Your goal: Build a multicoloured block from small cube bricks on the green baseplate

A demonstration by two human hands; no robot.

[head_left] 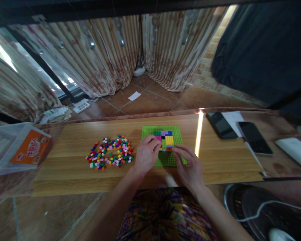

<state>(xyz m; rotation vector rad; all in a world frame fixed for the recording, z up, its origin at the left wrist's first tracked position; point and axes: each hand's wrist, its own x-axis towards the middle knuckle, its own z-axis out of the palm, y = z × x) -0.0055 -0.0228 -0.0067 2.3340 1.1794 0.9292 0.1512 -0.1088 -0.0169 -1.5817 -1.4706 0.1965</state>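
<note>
A green studded baseplate (167, 162) lies on the wooden board, with a patch of coloured building bricks (169, 140) on it: yellow, blue, purple, pink, green and black. At the patch's lower left, my left hand (146, 152) has its thumb and fingers pinched together; whatever is between them is too small to make out. My right hand (190, 167) is at the patch's lower right corner, fingertips drawn together beside a reddish-orange brick (169, 149). Whether they grip that brick is hidden. Left of my hands, many small loose bricks (110, 152) are spread in a pile.
The wooden board (72, 147) covers a low table. A clear plastic box (5, 167) with an orange label stands at the far left. To the right lie a dark phone (222, 125), another phone (255, 138) and white paper (233, 119). A round black object (261, 207) with a cable is below right.
</note>
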